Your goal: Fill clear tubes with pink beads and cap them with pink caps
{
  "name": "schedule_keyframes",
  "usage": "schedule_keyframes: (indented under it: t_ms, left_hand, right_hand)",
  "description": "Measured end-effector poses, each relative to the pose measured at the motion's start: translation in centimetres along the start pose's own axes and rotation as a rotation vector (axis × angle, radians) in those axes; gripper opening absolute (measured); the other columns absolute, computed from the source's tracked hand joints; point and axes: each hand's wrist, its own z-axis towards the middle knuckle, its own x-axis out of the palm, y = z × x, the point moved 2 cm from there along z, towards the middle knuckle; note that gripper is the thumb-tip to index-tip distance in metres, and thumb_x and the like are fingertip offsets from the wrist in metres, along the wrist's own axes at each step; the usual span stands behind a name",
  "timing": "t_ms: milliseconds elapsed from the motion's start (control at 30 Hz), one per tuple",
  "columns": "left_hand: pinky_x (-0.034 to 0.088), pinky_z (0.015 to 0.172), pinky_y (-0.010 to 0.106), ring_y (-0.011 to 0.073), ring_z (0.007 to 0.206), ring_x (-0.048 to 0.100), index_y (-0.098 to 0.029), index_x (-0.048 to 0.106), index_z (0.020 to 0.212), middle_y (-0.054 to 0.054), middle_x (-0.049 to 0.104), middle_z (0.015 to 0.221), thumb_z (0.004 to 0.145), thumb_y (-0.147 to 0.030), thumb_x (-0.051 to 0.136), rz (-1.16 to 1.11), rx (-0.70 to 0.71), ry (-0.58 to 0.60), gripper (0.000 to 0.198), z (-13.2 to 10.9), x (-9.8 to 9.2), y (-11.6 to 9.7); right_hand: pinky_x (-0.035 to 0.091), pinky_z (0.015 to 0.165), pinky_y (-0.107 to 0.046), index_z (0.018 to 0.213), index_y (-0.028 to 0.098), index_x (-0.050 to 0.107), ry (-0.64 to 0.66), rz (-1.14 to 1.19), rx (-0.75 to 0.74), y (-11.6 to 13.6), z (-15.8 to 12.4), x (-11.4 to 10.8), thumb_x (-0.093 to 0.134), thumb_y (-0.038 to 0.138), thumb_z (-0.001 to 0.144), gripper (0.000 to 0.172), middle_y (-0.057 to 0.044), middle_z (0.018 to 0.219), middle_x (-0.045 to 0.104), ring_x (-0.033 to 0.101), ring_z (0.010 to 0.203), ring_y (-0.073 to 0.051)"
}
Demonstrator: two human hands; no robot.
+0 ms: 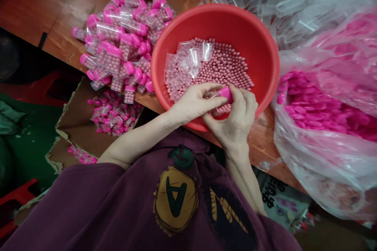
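Over the near side of a red plastic basin (263, 39), my two hands meet at one small clear tube with a pink cap (225, 93). My left hand (196, 102) is closed on the clear part of the tube, mostly hidden by its fingers. At the capped end, my right hand (237, 117) has its fingers closed round the pink cap. Small pink beads (229, 62) cover the basin's bottom. Several clear empty tubes (193, 57) lie on the beads at the basin's left side.
Left of the basin, a heap of capped bead-filled tubes (123, 35) lies on the wooden table (70, 0). Below it, a cardboard box (79, 121) holds more of them. Loose clear tubes (294, 4) are piled at the back right. A plastic bag (318, 164) of pink caps (312, 106) sits at right.
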Motion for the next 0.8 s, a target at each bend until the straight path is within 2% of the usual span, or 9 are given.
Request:
schedule_keyframes:
  t_ms: [100, 267, 400, 500, 533, 600, 633, 733, 800]
  left_hand:
    - [0.060, 0.077, 0.022, 0.0110, 0.078, 0.073, -0.017, 0.071, 0.125, 0.000, 0.076, 0.093, 0.094, -0.019, 0.092, -0.043, -0.017, -0.034, 0.038, -0.1, 0.3, 0.0]
    - [0.058, 0.067, 0.021, 0.0091, 0.070, 0.068, -0.017, 0.065, 0.121, 0.000, 0.074, 0.095, 0.103, -0.018, 0.078, -0.036, -0.019, -0.017, 0.022, -0.1, 0.8, -0.6]
    - [0.052, 0.056, 0.019, 0.0055, 0.055, 0.058, -0.018, 0.061, 0.125, -0.004, 0.067, 0.089, 0.108, -0.013, 0.067, -0.037, -0.029, -0.149, 0.019, 0.2, 1.0, -1.2]
    - [0.052, 0.054, 0.019, 0.0055, 0.056, 0.059, -0.019, 0.059, 0.132, -0.004, 0.064, 0.093, 0.108, -0.013, 0.064, -0.097, -0.080, -0.250, 0.025, 0.2, 1.1, -1.6]
    - [0.052, 0.054, 0.019, 0.0058, 0.058, 0.060, -0.019, 0.058, 0.136, -0.002, 0.064, 0.097, 0.108, -0.014, 0.065, -0.110, -0.076, -0.279, 0.030, 0.2, 1.0, -1.8]
    - [0.052, 0.053, 0.019, 0.0071, 0.062, 0.063, -0.020, 0.057, 0.145, 0.002, 0.067, 0.109, 0.106, -0.017, 0.068, -0.122, -0.010, -0.315, 0.040, 0.3, 0.4, -2.7]
    - [0.054, 0.054, 0.020, 0.0081, 0.065, 0.066, -0.021, 0.057, 0.148, 0.004, 0.068, 0.116, 0.104, -0.018, 0.071, -0.123, 0.051, -0.328, 0.046, 0.3, -0.3, -3.4]
    - [0.062, 0.067, 0.024, 0.0149, 0.086, 0.077, -0.025, 0.053, 0.158, 0.010, 0.069, 0.137, 0.104, -0.021, 0.074, -0.139, 0.299, -0.405, 0.059, 0.0, -3.4, -6.8]
    - [0.066, 0.085, 0.030, 0.0234, 0.118, 0.080, -0.028, 0.048, 0.167, 0.014, 0.066, 0.151, 0.107, -0.022, 0.073, -0.146, 0.455, -0.514, 0.065, -0.3, -6.2, -9.6]
  right_hand:
    - [0.059, 0.111, -0.067, 0.153, 0.021, 0.058, 0.003, -0.022, -0.018, -0.1, -0.2, -0.1, 0.075, 0.047, 0.090, 0.070, -0.019, 0.132, 0.073, 0.071, 0.123, -0.041]
    - [0.060, 0.106, -0.062, 0.156, 0.020, 0.058, 0.054, -0.030, -0.080, -0.1, 0.2, -0.4, 0.075, 0.043, 0.094, 0.069, -0.019, 0.131, 0.076, 0.074, 0.120, -0.039]
    - [0.060, 0.111, -0.070, 0.177, 0.020, 0.036, 0.188, 0.056, -0.045, -1.1, 0.7, -0.1, 0.080, 0.062, 0.093, 0.104, -0.027, 0.160, 0.065, 0.069, 0.141, -0.046]
    - [0.062, 0.102, -0.079, 0.181, 0.024, 0.032, 0.147, 0.147, -0.008, -2.1, 0.9, 0.2, 0.084, 0.077, 0.087, 0.120, -0.032, 0.160, 0.065, 0.077, 0.126, -0.050]
    - [0.064, 0.097, -0.078, 0.180, 0.027, 0.038, 0.131, 0.163, 0.010, -2.4, 1.0, 0.4, 0.085, 0.076, 0.087, 0.115, -0.030, 0.153, 0.070, 0.081, 0.117, -0.050]
    - [0.066, 0.075, -0.071, 0.168, 0.038, 0.056, 0.060, 0.167, 0.000, -2.8, 1.3, 0.6, 0.087, 0.074, 0.083, 0.098, -0.021, 0.118, 0.084, 0.084, 0.091, -0.049]
    - [0.065, 0.074, -0.072, 0.161, 0.043, 0.063, 0.062, 0.161, -0.003, -2.8, 1.5, 0.7, 0.086, 0.070, 0.085, 0.084, -0.019, 0.111, 0.086, 0.084, 0.089, -0.050]
    - [0.064, 0.071, -0.074, 0.133, 0.048, 0.076, 0.098, 0.162, -0.054, -2.3, 2.1, 0.7, 0.079, 0.061, 0.090, 0.045, -0.016, 0.109, 0.088, 0.085, 0.092, -0.053]
    - [0.064, 0.068, -0.073, 0.119, 0.049, 0.078, 0.125, 0.176, -0.080, -1.8, 2.5, 0.5, 0.078, 0.059, 0.089, 0.032, -0.015, 0.105, 0.088, 0.085, 0.088, -0.053]
